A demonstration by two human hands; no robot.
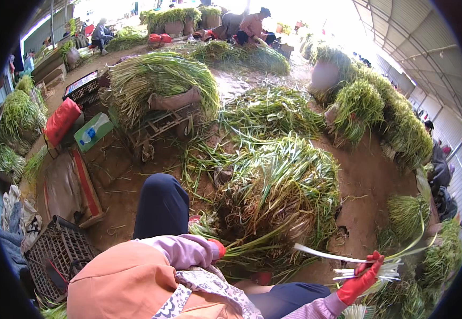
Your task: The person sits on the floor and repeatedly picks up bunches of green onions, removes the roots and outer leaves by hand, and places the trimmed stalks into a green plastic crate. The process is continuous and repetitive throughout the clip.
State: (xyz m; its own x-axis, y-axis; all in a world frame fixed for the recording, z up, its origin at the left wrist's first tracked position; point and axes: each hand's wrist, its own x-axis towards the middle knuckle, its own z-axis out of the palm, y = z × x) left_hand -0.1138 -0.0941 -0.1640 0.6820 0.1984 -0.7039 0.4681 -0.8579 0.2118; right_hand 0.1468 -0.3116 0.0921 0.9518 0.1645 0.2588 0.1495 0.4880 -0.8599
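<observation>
Both my hands wear red gloves. My right hand [360,278], at the lower right, is closed around white-stemmed green stalks [326,253]; one long stem sticks out to the left, and several short white ends [388,271] show by the fingers. My left hand [218,249], partly hidden by the purple sleeve, is at the base of the big heap, with green leaves [251,249] running rightward from it; its fingers are mostly hidden. Before me lies the large heap of leafy green stalks [286,179], with brown, dry roots and leaves towards me.
Black plastic crate [61,255] at lower left, a sack [63,183] beyond it. A loaded cart [163,87], a red bag [62,121] and a bottle on a green tray [105,133] stand farther off. Bundles [394,115] line the right. People sit in the background.
</observation>
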